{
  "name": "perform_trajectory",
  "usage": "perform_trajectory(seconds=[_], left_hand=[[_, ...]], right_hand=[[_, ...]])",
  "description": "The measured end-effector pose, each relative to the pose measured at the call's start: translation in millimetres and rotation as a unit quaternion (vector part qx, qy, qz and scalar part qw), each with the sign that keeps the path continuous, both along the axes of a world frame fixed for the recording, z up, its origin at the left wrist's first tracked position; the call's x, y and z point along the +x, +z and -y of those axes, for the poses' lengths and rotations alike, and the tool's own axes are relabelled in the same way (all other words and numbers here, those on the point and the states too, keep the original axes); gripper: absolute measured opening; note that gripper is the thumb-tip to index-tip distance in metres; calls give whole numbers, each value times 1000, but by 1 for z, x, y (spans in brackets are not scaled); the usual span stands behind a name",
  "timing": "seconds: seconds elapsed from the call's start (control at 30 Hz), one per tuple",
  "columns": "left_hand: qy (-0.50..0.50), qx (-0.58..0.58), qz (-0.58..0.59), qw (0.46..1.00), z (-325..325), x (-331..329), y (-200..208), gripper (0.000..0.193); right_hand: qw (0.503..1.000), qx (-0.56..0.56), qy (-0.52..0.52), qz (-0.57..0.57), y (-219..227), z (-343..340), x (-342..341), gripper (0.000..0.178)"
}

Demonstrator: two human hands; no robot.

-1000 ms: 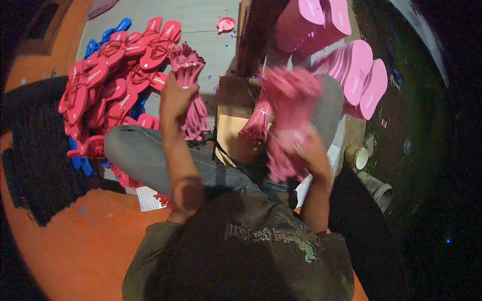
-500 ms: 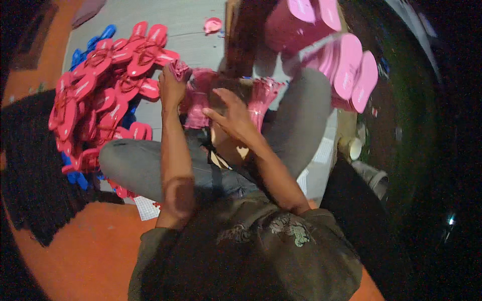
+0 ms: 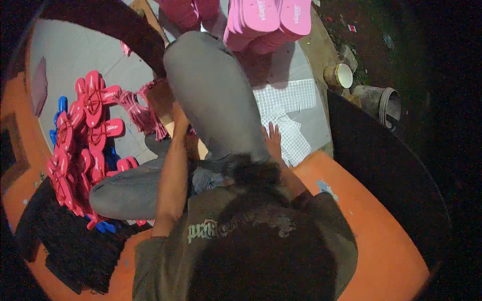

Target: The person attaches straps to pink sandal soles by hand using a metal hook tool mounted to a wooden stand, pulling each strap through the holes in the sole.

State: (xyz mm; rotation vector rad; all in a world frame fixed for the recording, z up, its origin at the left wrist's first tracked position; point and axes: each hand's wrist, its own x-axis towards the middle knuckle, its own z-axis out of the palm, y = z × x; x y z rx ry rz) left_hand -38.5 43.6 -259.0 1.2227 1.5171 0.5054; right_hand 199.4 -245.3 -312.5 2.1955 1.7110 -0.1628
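Note:
My right hand [image 3: 272, 139] is beside my raised leg, fingers spread over the near edge of some white checked sheets [image 3: 288, 95]; nothing shows in its grip. On the other side of that leg, my left hand [image 3: 181, 119] reaches down next to a brown wooden block [image 3: 161, 103]. My knee hides its fingers, so I cannot see whether it holds anything. Just left of the block lies a bundle of thin pink sandal straps [image 3: 136, 113].
Finished pink flip-flops [image 3: 95, 108] pile up at the left, with blue ones [image 3: 61, 106] among them. Stacks of pink soles [image 3: 256, 20] stand at the far side. A pale cup [image 3: 344, 75] and a grey bucket [image 3: 389, 106] are at the right, beside a dark mat [image 3: 376, 150].
The view has swung to the right and my right leg is raised. My right hand has moved from the straps to the checked sheets. My left hand has dropped beside the leg, away from the straps.

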Motion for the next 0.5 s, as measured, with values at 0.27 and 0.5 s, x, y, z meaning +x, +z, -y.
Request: perform_trajectory(seconds=[0.27,0.5], left_hand=[[-3,75,-137,988,-25,-27,94,72],[69,169,-188,965,-35,-63,141,80]], right_hand=[[915,184,-187,-306,85,-17,5,45],[885,-69,-225,-402,51,63,-13,43]])
